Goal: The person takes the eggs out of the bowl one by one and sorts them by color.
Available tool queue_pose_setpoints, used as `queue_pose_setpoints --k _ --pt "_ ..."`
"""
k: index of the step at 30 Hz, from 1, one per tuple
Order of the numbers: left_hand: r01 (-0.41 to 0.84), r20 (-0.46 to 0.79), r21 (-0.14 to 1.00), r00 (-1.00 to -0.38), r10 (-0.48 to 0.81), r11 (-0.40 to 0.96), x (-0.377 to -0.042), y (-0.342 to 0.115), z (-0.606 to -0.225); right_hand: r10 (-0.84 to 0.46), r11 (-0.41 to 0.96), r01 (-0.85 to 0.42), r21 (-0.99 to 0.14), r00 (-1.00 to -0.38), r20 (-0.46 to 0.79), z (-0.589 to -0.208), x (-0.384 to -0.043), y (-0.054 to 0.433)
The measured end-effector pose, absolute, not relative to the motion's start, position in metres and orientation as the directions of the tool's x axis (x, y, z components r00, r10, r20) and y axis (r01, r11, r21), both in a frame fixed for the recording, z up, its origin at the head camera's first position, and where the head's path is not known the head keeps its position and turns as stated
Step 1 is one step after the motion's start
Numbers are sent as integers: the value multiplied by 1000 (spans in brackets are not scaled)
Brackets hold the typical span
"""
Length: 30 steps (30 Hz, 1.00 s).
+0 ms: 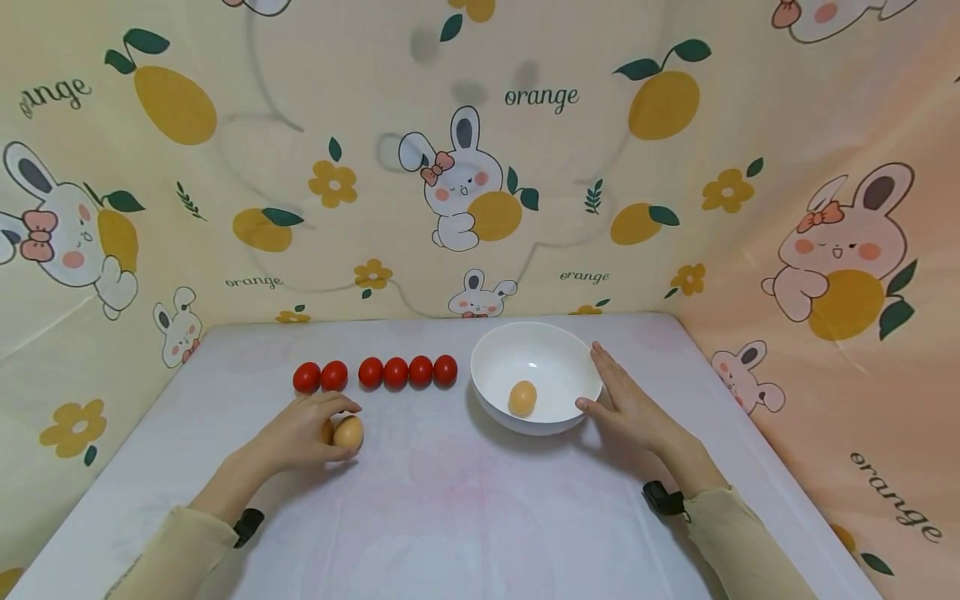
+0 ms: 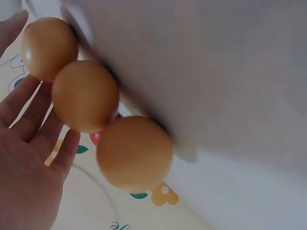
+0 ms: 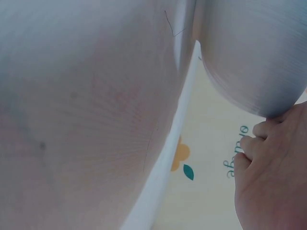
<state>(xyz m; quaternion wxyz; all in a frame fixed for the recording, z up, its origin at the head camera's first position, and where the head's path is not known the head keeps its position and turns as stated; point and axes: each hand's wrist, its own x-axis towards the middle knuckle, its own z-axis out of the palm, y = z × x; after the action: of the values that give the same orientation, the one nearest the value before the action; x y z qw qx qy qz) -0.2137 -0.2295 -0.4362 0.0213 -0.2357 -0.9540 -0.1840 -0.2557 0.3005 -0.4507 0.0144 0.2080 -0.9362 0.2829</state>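
My left hand [image 1: 303, 433] reaches over brown eggs, its thumb and fingers spread on either side of the rightmost egg [image 1: 348, 433]. In the left wrist view three eggs stand in a row: a far egg [image 2: 50, 48] near the thumb and fingertips, a middle egg [image 2: 85, 96] and a near egg [image 2: 134, 153]. The head view hides most of the other two behind the hand. My right hand [image 1: 637, 417] rests against the right side of a white bowl [image 1: 551, 425], fingers extended and thumb at the rim. One brown egg [image 1: 522, 398] lies inside the bowl.
Several red, smooth egg-shaped things [image 1: 396, 373] form a row behind the left hand, left of the bowl. A pale cloth [image 1: 450, 517] covers the table. Patterned curtains [image 1: 360, 108] enclose its back and sides.
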Motion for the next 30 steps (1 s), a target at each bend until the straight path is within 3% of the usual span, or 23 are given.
queue_pose_setpoints --k 22,30 --pt "505 284 504 -863 417 701 -226 -162 -417 -379 751 -396 -529 -914 145 -451 -256 300" --pt "574 361 557 -818 448 600 -238 -130 -412 -389 745 -415 -523 -906 165 -449 -254 299"
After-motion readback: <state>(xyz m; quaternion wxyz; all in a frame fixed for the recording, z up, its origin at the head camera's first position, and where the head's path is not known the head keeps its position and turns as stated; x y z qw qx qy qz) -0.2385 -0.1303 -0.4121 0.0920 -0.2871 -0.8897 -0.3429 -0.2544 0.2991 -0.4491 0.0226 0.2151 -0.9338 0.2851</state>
